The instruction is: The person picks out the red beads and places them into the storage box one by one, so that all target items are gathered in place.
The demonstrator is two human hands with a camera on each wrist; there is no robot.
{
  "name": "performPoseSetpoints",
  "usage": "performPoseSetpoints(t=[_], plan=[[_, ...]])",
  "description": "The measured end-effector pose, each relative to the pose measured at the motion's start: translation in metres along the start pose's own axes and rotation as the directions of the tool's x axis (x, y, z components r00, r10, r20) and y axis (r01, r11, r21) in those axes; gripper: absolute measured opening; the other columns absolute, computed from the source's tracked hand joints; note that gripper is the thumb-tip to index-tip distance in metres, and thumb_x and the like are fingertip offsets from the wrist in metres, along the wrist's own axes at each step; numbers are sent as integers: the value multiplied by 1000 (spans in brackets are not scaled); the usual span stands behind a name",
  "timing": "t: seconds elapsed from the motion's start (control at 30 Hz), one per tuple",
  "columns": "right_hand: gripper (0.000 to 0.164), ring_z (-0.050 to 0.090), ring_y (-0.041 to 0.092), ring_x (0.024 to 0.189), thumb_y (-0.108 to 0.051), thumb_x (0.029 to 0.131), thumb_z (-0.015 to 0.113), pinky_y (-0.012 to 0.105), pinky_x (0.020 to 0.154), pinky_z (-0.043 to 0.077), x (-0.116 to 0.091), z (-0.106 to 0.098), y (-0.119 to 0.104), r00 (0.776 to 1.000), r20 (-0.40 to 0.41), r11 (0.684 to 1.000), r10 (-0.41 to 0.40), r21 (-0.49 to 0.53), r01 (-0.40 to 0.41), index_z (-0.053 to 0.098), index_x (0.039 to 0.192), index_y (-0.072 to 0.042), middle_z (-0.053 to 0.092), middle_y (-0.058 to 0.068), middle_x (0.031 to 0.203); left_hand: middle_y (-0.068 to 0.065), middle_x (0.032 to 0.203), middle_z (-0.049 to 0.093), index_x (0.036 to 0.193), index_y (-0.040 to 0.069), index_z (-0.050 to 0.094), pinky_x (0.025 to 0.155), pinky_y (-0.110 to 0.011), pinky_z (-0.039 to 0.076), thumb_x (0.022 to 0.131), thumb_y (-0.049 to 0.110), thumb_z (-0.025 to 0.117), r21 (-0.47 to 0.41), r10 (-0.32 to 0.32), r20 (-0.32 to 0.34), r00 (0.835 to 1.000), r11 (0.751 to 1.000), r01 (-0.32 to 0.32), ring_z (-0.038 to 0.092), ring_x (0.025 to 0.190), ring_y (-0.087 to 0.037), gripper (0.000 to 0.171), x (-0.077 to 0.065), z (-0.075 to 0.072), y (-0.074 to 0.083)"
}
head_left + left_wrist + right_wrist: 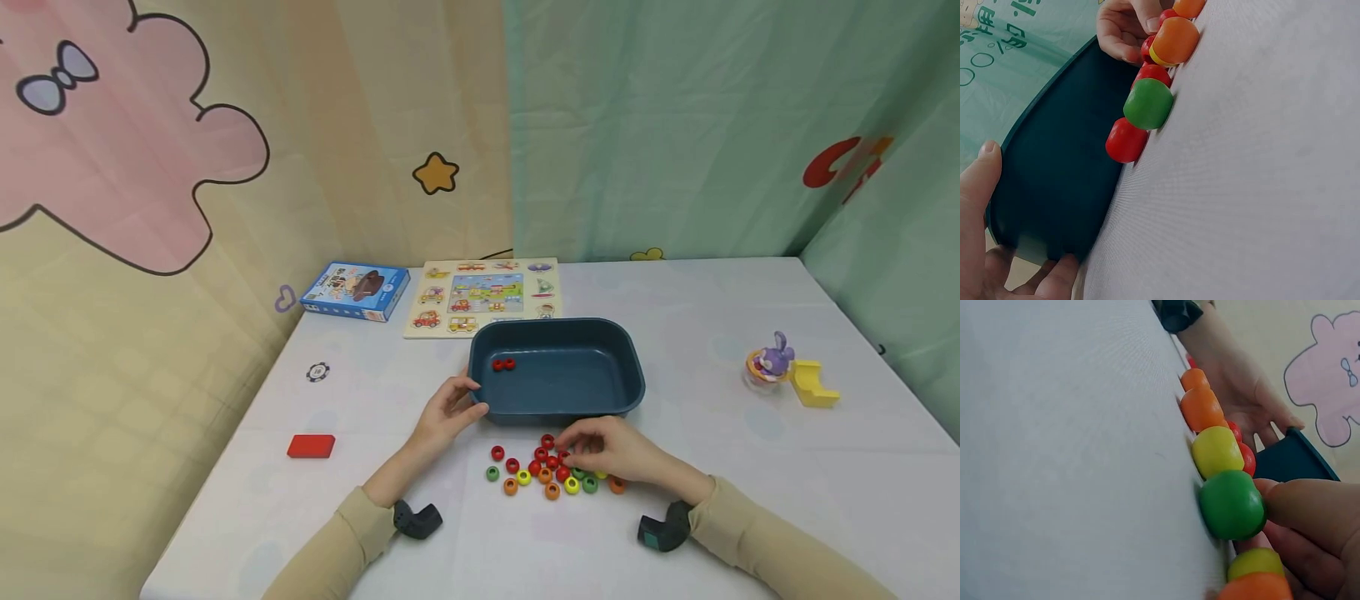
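A dark blue rectangular tray (555, 408) stands mid-table with two red beads (503, 365) inside. My left hand (447, 410) grips its left end, the thumb at the rim and the fingers against the outer wall (1054, 150). In front of the tray lies a loose cluster of red, orange, yellow and green beads (552, 492). Over the right part of this cluster, my right hand (611, 450) pinches a red bead (564, 457) between thumb and finger. A green bead (1233, 505) partly hides those fingertips in the right wrist view.
Behind the tray lie a picture puzzle board (442, 332) and a blue box (356, 292). A poker chip (317, 372) and a red block (311, 446) are to the left. On the right are a purple rabbit toy (774, 358) and a yellow block (813, 385).
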State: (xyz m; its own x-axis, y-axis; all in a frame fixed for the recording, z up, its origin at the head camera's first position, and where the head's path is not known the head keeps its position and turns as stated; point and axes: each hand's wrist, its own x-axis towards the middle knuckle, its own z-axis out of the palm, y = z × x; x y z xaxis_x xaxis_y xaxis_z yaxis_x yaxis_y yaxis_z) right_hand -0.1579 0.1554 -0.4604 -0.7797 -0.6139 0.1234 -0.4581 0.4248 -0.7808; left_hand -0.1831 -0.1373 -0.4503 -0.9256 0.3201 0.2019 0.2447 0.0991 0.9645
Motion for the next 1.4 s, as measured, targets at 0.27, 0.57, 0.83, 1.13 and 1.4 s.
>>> performPoseSetpoints(t=[0.27, 0.57, 0.83, 1.13, 1.4], plan=[[24, 52, 1, 61, -24, 76, 71, 19, 51, 47, -2, -10, -22, 993, -30, 991, -116, -71, 113, 65, 98, -17, 60, -15, 80, -7, 144, 24, 110, 0, 47, 100, -39, 32, 82, 16, 64, -12, -8, -3, 1000, 1000, 8, 29, 128, -27, 36, 1, -1, -6], [27, 56, 8, 66, -14, 77, 70, 26, 59, 51, 39, -65, -61, 962, -74, 965, -262, -26, 261, 63, 103, -10, 65, -3, 90, -12, 144, 23, 111, -3, 45, 101, -43, 30, 84, 13, 62, -3, -21, 10, 1000, 1000, 21, 27, 129, -28, 35, -3, 2, 17], [37, 62, 20, 79, -25, 78, 69, 29, 71, 53, 108, -85, -36, 999, 47, 993, -23, 118, 17, 62, 108, -3, 65, 2, 95, -11, 144, 23, 111, -1, 46, 101, -40, 30, 84, 14, 62, -11, -51, 8, 999, 999, 51, 27, 129, -24, 35, -4, 3, 18], [32, 64, 17, 76, -15, 79, 68, 29, 68, 53, 145, -70, 8, 987, 130, 989, 91, 108, -105, 61, 105, 1, 67, 6, 89, -15, 144, 21, 111, -2, 45, 100, -41, 31, 85, 11, 61, -23, -28, 25, 999, 999, 28, 26, 129, -29, 34, -4, 2, 17], [27, 62, 10, 72, -14, 78, 69, 24, 64, 52, 156, -53, 16, 978, 192, 995, 81, -74, -68, 63, 103, -5, 66, 2, 89, -15, 144, 21, 110, -2, 46, 101, -41, 30, 84, 8, 61, -56, 1, 26, 1000, 998, 0, 26, 129, -28, 32, 0, -1, 0]])
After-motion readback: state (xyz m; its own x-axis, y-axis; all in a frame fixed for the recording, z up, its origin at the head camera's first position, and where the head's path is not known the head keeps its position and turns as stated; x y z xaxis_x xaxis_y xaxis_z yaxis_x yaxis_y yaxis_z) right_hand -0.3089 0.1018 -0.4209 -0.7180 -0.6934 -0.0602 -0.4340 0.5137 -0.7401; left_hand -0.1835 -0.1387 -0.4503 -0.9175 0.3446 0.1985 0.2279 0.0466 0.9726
